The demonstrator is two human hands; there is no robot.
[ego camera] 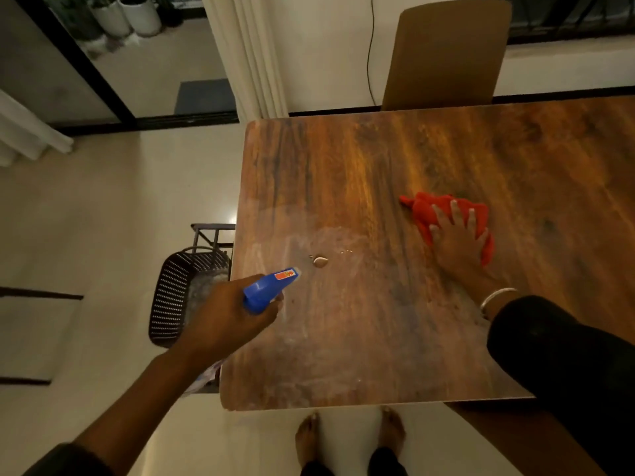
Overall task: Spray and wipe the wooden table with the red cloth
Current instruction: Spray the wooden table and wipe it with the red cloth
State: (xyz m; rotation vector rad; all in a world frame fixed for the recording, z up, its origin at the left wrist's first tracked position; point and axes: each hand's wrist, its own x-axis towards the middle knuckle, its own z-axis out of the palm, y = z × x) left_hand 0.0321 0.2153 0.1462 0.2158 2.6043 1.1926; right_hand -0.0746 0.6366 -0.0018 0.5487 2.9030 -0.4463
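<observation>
From the head view I look down on the wooden surface (pixel 429 159), its near-left corner rounded and just ahead of my bare feet (pixel 350 438) on the pale floor.

My left hand (pixel 226 314) sits over the left edge of the surface, fingers clenched around the blue spray bottle (pixel 268 288). Only the bottle's head shows; its nozzle, with a red and orange label, points forward and to the right, toward the middle of the surface. Just beyond the nozzle lies a small puddle of liquid (pixel 320 261) with a few finer droplets beside it, inside a pale, smeared patch on the wood.

My right hand (pixel 458 242) lies flat on the red cloth (pixel 443 209), fingers spread and pressing it down rather than gripping it. The cloth is bunched, touching the surface, right of the puddle and well apart from the bottle. A silver bangle (pixel 496 297) circles that wrist, next to a black sleeve (pixel 556 352).

Off the left edge, on the floor, stands a dark perforated basket (pixel 175 297). At the far edge a brown chair back (pixel 446 53) rises against the surface.
</observation>
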